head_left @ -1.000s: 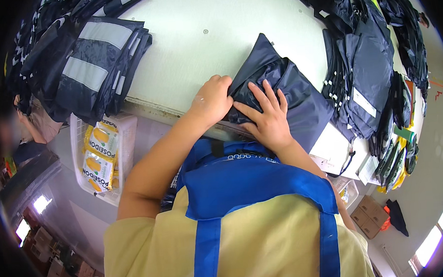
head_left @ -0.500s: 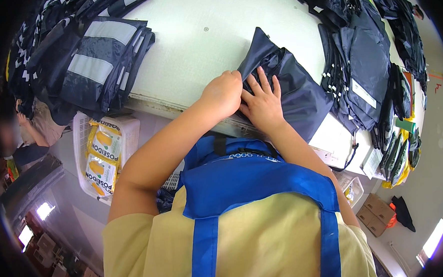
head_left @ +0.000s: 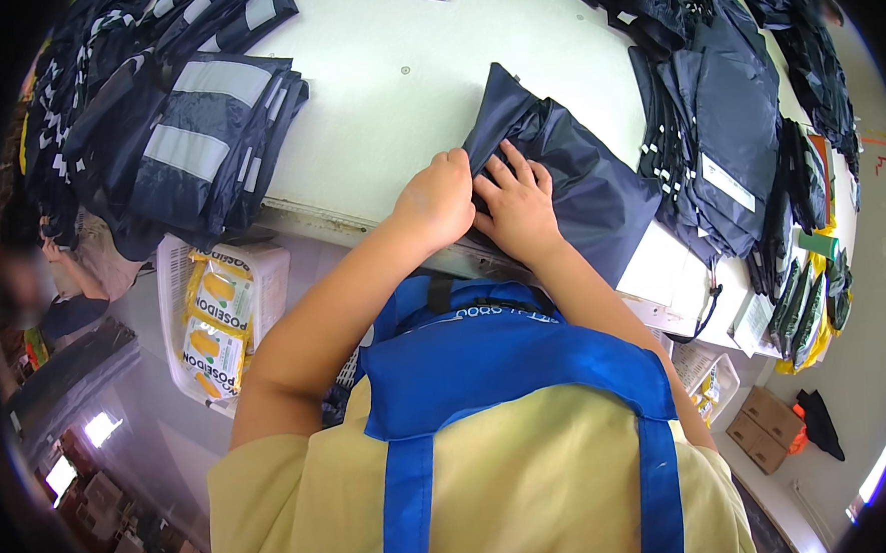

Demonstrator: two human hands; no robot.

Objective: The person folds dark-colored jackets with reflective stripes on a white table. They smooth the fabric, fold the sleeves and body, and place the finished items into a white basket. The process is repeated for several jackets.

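Note:
A glossy black garment point(head_left: 594, 188), folded and bunched, lies at the near edge of the white table point(head_left: 374, 110). My left hand point(head_left: 439, 199) is closed on its left edge, knuckles up; the fingertips are hidden. Beside it, my right hand point(head_left: 521, 204) rests on the fabric with fingers apart and slightly bent, the thumb close to the left hand. One pointed corner of the garment rises beyond both hands.
Stacked dark garments with grey bands point(head_left: 200, 129) lie to the left, more black garments point(head_left: 721, 132) to the right. Below the table's edge, a white basket point(head_left: 177, 325) holds yellow-and-white packets point(head_left: 219, 308). A person point(head_left: 86, 260) is at far left, cartons point(head_left: 761, 425) at lower right.
My right hand's fingers have bent and drawn in from a flatter spread. The left hand keeps its hold on the garment's edge. The whole view has shifted slightly.

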